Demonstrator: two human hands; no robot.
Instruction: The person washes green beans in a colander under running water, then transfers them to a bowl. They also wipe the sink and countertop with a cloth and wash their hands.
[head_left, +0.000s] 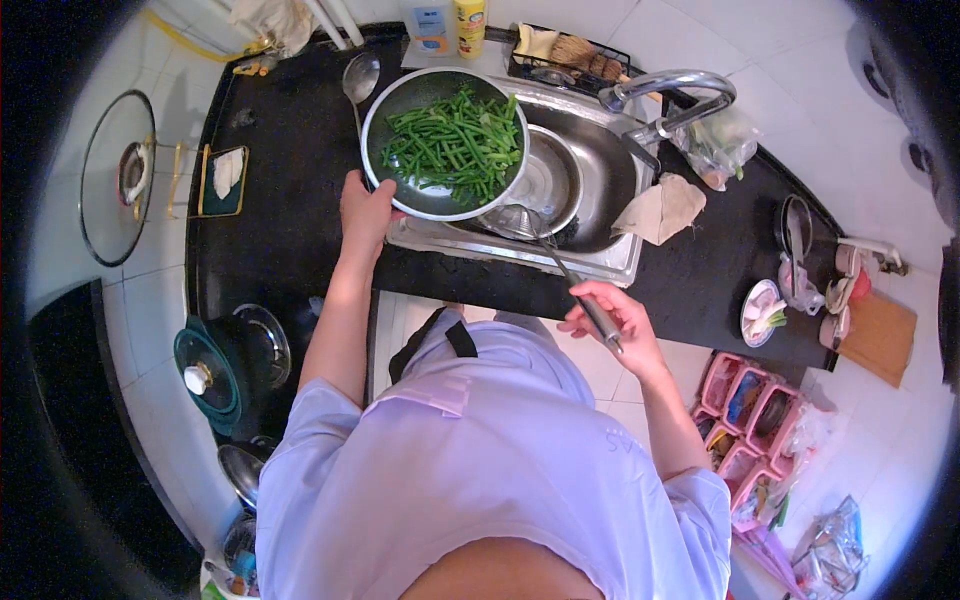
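Note:
My left hand (365, 214) grips the near left rim of a metal colander (405, 196), which is tilted toward me over the left side of the sink. Cut green beans or similar green stems (457, 146) lie inside it. In my right hand (619, 322) is the handle of a skimmer (517, 223), whose wire-mesh head sits just below the colander's near right rim. Whether the two touch, I cannot tell. Partly hidden behind the colander, a round metal basin (559, 176) rests in the stainless sink (615, 191). A metal ladle (361, 79) lies left of the colander.
The faucet (682, 105) arches over the sink's right side. A beige cloth (664, 210) drapes the sink's right edge. Farther right are a bagged vegetable (716, 146) and a small plate of food (761, 311). A lidded green pot (214, 375) stands at left; pink baskets (750, 427) are at right.

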